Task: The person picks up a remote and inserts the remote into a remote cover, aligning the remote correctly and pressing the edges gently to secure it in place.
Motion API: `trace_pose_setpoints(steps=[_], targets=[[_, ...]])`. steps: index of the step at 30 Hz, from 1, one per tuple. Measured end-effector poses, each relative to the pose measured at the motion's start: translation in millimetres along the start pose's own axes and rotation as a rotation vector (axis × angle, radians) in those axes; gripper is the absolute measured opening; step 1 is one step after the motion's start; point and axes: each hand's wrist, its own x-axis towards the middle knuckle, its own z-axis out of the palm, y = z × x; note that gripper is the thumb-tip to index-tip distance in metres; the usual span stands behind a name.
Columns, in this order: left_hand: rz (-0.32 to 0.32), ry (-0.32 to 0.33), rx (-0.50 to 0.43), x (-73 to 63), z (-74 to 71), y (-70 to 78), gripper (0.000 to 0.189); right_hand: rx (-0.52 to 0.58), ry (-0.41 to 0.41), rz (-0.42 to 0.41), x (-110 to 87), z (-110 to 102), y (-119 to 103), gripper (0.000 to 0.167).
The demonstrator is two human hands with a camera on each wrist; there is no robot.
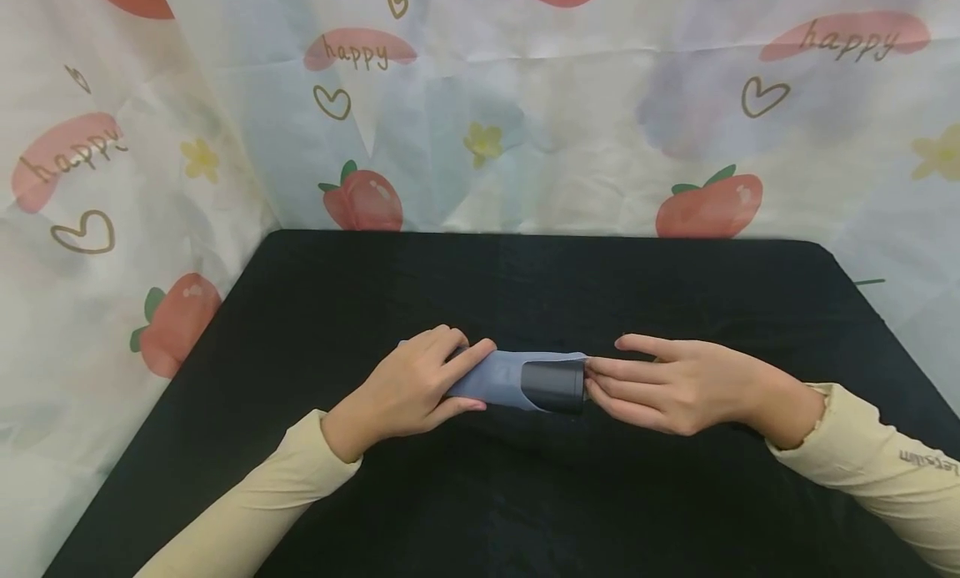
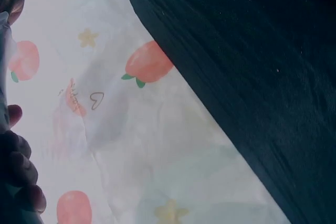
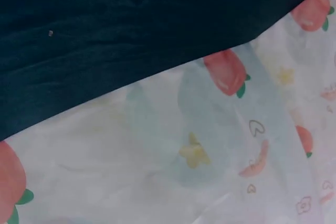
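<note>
A long blue-grey tube-shaped object (image 1: 498,378) with a rounded black end section (image 1: 553,384) lies sideways between the two hands in the head view. My left hand (image 1: 420,382) grips its left part from above, with the thumb along the near side. At the black end, the fingertips of my right hand (image 1: 667,386) touch the rim; its fingers are nearly straight, and one is raised apart from the others. The left wrist view catches curled left fingers (image 2: 23,169) beside the object's edge (image 2: 4,66). Neither hand shows in the right wrist view.
Both hands are over a table with a black cloth (image 1: 525,495). Behind it and along its left side hangs a pale curtain (image 1: 517,86) printed with strawberries, hearts and "happy" lettering. Cream sleeves (image 1: 300,469) cover both forearms.
</note>
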Motion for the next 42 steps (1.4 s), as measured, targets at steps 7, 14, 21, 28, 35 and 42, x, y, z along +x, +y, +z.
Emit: trace_pose_setpoints(steps=[7, 14, 21, 28, 35, 42], targets=[[-0.065, -0.052, -0.011, 0.9, -2.0, 0.0, 0.053, 0.034, -0.048, 0.006, 7.8, -4, -3, 0.025], [-0.141, -0.072, 0.044, 2.8, -1.6, 1.8, 0.058, 0.039, -0.102, 0.036, 11.4, -1, -12, 0.028], [-0.165, -0.106, 0.079, 6.4, 3.1, 3.3, 0.058, 0.16, -0.02, 0.127, 11.3, 9, -22, 0.029], [-0.166, -0.173, 0.055, 9.5, 6.8, 6.3, 0.057, 0.265, -0.056, 0.246, 12.1, 9, -25, 0.029], [-0.16, -0.247, 0.095, 17.6, 6.5, 11.0, 0.057, 0.246, -0.199, 0.289, 17.3, 6, -24, 0.026], [-0.257, -0.367, 0.013, 17.1, 11.4, 9.8, 0.058, 0.221, -0.194, 0.29, 13.9, 1, -22, 0.035]])
